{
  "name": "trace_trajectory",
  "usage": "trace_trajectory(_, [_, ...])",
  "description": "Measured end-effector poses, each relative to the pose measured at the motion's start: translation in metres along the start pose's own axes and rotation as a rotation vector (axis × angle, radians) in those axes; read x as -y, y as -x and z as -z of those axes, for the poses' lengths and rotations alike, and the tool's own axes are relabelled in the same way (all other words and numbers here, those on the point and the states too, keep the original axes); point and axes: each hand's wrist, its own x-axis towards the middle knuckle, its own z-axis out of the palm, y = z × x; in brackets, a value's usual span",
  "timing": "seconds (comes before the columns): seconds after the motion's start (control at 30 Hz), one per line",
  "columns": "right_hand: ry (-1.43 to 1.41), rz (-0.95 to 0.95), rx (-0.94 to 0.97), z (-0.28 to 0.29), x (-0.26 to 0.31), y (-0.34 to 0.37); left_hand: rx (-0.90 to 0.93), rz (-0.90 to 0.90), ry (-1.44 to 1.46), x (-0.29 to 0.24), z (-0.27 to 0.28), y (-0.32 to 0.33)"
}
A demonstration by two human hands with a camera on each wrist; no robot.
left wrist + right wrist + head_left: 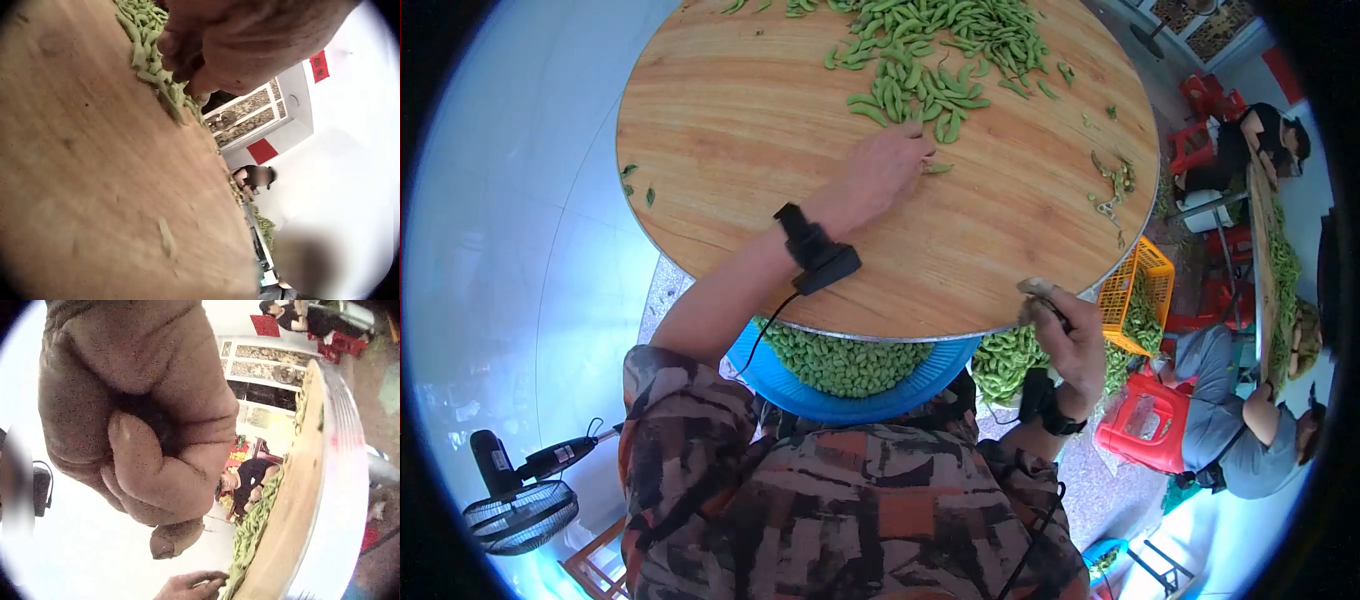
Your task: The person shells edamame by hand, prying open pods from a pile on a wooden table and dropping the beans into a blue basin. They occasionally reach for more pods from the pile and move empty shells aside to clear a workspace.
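I found the green pods (915,95) heaped on the far part of the round desk (730,130), a narrower cluster extending toward the left hand (880,175), presumably for easy reach. That hand's fingers were at a single pod (938,169) (whether they pinched it, I could not tell). The right hand (1072,335) was clenched near the edge, nothing visibly held. Below sat a blue basin (830,408) of shelled beans (840,368), apparently placed to catch them.
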Motion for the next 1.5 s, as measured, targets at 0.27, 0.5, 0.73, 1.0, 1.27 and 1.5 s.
trace_trajectory(0.27, [-0.425,-0.206,-0.158,-0.059,-0.008,-0.041,0.103,0.084,0.056,-0.027,-0.005,0.011])
trace_trajectory(0.5, [-0.734,-0.201,0.024,-0.09,0.0,-0.061,0.05,0.477,0.612,-0.07,0.012,0.056])
trace_trajectory(0.73, [-0.652,-0.204,0.087,-0.098,-0.002,-0.057,-0.034,0.452,0.439,-0.075,0.008,0.081])
trace_trajectory(1.0, [-1.103,-0.295,0.306,-0.088,-0.013,-0.056,0.076,0.887,1.905,-0.076,0.0,0.098])
trace_trajectory(1.27, [-0.339,-0.111,0.049,-0.101,0.006,-0.041,0.093,0.451,0.511,-0.072,0.014,0.093])
trace_trajectory(1.5, [-0.175,0.018,-0.028,-0.112,0.005,-0.039,0.25,0.672,0.999,-0.064,0.026,0.092])
